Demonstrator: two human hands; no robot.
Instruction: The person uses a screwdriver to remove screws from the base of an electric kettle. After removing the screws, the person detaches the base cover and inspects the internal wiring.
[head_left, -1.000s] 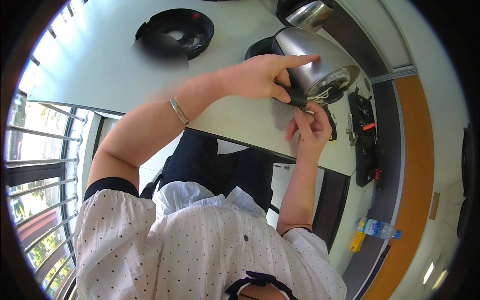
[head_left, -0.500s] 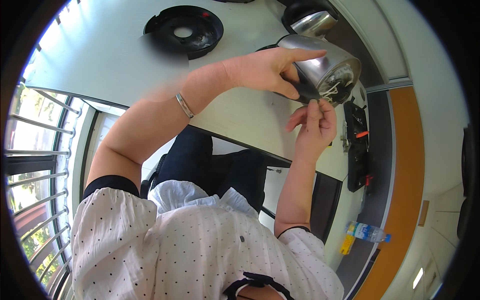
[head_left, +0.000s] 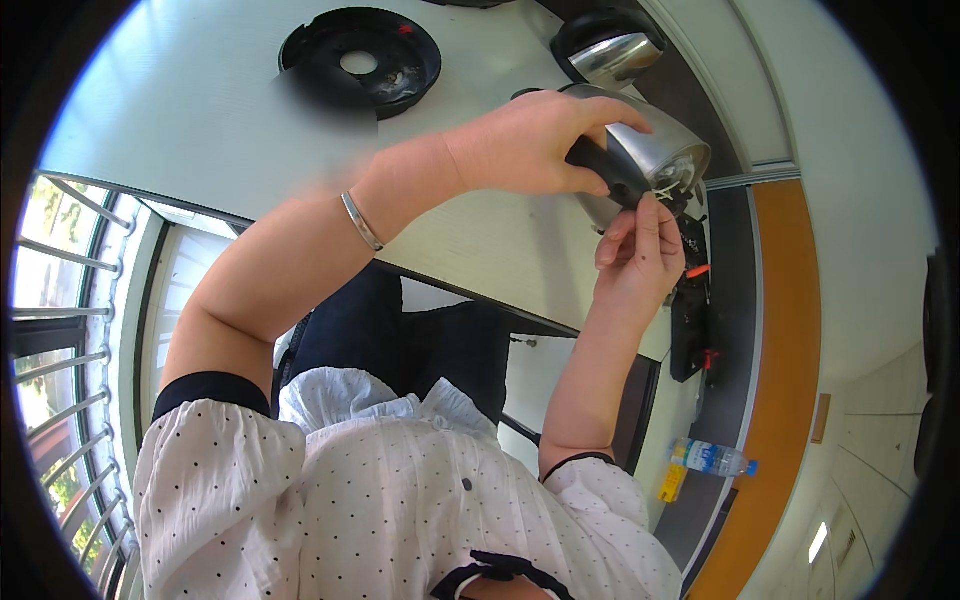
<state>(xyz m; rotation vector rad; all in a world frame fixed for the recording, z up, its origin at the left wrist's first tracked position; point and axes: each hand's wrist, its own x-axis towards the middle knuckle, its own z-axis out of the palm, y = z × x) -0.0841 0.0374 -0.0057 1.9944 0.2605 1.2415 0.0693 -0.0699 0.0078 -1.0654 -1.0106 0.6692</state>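
A silver metal kettle body [head_left: 660, 135] lies tilted on its side at the far right of the table, its open underside turned to the right. White wires [head_left: 664, 190] show at that open end. My left hand [head_left: 545, 145] is closed round the kettle's black handle [head_left: 620, 178], thumb below it and fingers across the metal. At the handle's lower end, by the wires, the thumb and forefinger of my right hand [head_left: 645, 245] are pinched together. What they hold, if anything, is hidden.
A black round plastic part with a central hole [head_left: 408, 60] lies at the back left. Behind the kettle sits another black and silver piece [head_left: 615, 60]. Right of my right hand is an open black tool case [head_left: 688, 340], with a clear bottle [head_left: 715, 458] and a yellow one [head_left: 672, 485] nearer.
The kettle has turned in my left hand, so more of the handle and less of the open underside shows. My right hand stays pinched at the handle's end. The whole view has shifted slightly.
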